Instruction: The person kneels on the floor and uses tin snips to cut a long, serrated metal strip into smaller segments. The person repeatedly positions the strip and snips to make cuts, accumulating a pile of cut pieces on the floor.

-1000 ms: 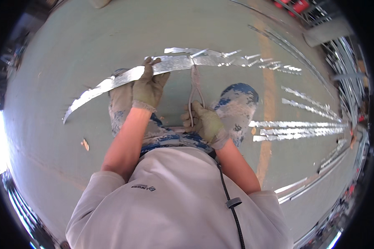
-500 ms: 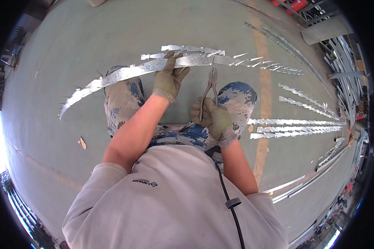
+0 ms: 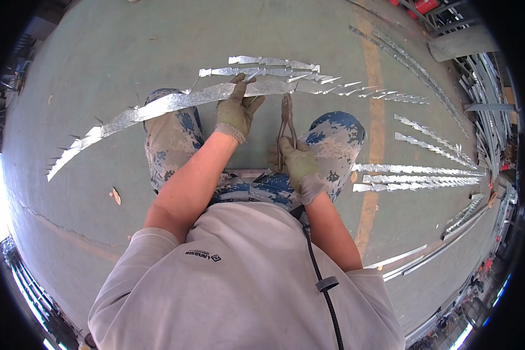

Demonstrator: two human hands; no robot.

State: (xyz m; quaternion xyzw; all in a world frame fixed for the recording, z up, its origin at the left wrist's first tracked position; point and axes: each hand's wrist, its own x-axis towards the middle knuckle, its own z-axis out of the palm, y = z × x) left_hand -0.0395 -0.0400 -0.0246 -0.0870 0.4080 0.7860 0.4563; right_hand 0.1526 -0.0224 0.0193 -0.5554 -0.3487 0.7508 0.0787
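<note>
Strip [image 3: 186, 99] runs crosswise ahead, left hand [image 3: 236, 112] clamped near its middle. Right hand [image 3: 298, 160] wrapped round pliers [image 3: 286, 109], nose at strip's near edge; contact unclear.

One legible marking: dark print [image 3: 198, 254] on the chest of the pale shirt [image 3: 262, 286], wearer's left side, nearer the left sleeve [image 3: 146, 254] than the right sleeve [image 3: 370, 286]. Not copying the wording here. Format: single short word, block capitals, one line, running at a slight slant. It's upside down from this camera. Small outlined emblem [image 3: 216, 258], roughly diamond-shaped, same dark colour, sits at the end of the word farther from the left sleeve. Much finer second line [image 3: 200, 251] runs alongside the word; looks like lettering, but too small and soft at this resolution to be sure.
</note>
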